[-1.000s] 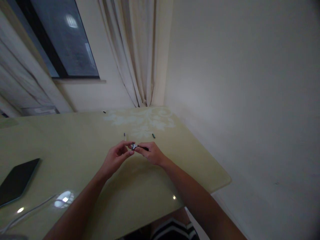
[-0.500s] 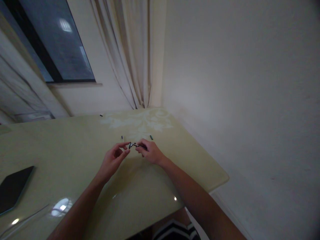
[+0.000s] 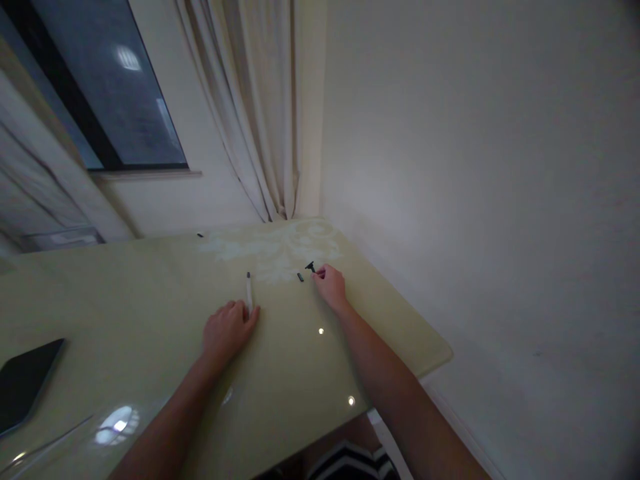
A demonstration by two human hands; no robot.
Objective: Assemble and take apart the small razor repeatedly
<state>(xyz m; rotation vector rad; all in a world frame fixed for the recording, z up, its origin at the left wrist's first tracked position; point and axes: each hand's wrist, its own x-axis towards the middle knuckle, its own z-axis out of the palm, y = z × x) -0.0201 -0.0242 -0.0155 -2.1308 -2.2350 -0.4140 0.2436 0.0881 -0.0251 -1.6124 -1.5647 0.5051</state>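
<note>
My right hand point(image 3: 331, 284) is closed around the handle of a small razor point(image 3: 310, 267), whose dark T-shaped head points up and left past the fingertips. The rest of its handle is hidden in the hand. Left of the razor lies a short dark strip point(image 3: 301, 277), like a razor blade cartridge. My left hand point(image 3: 227, 327) is low over the table with fingers curled. Between its thumb and forefinger is the near end of a white pen-like stick point(image 3: 249, 290) with a dark tip, pointing away from me.
The pale glossy table point(image 3: 280, 373) carries a dark flat tablet-like object point(image 3: 27, 380) at the left. Another small dark piece point(image 3: 200, 235) lies near the far edge. A thin cable-like line point(image 3: 55, 440) runs at the lower left. A wall point(image 3: 450, 200) borders the right side.
My hands have parted. The right one has carried the razor to the right and away from me; the left one has let go of it and come down at the white stick.
</note>
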